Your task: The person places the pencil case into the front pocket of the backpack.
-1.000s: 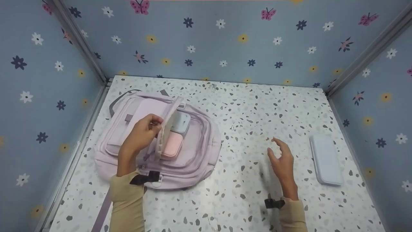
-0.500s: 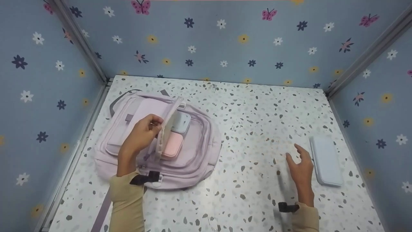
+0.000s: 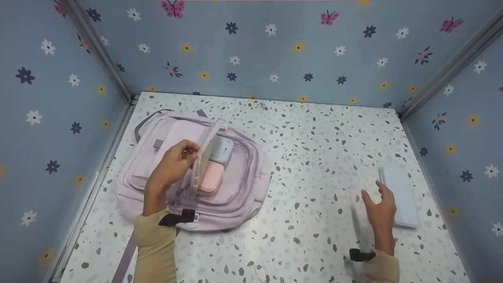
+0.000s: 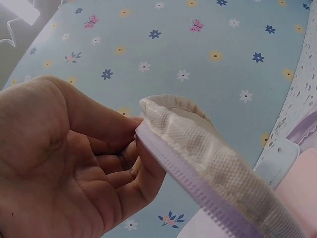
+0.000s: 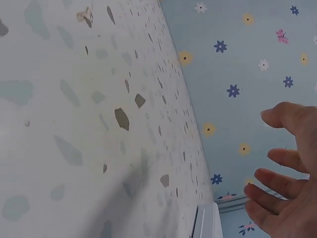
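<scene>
A lilac backpack lies on the left of the table with its front pocket unzipped. My left hand pinches the zippered edge of the pocket flap between thumb and fingers, holding it raised. Inside the pocket sit a pale blue case and a pink case, both partly behind the flap. My right hand, fingers parted and holding nothing, is over the table at the left side of a light blue oblong case, overlapping it in the head view.
The speckled white table stretches between the backpack and the oblong case. Flowered blue panels with metal frame bars rise at the back and both sides. A purple strap trails from the backpack toward the front edge.
My right hand has moved right, from the middle right of the table up to the light blue oblong case. The left hand keeps its pinch on the flap, unmoved.
</scene>
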